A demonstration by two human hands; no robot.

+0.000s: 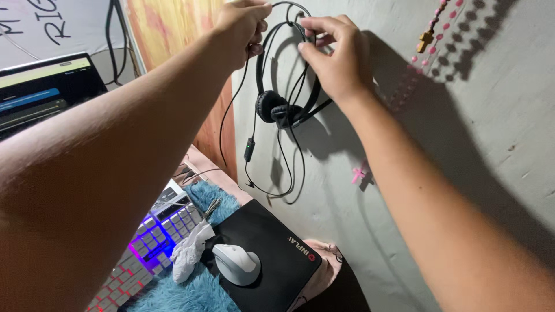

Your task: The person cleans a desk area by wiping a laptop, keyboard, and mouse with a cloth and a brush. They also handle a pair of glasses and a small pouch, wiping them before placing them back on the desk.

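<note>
A black wired headset [281, 107] hangs against the grey wall [491, 115], its ear pads low and its band arching up to the top. My left hand [241, 28] grips the band's upper left part. My right hand [334, 53] pinches the band and cable at the upper right. The thin black cable [250, 149] with an inline control dangles below in loops.
Below lie a black mouse pad [277, 260] with a white mouse [236, 264], a backlit keyboard [153, 240], a white crumpled cloth [189, 249] and blue fluffy fabric [191, 292]. A laptop screen [40, 89] stands at left. Pink beads with a cross [430, 34] hang on the wall.
</note>
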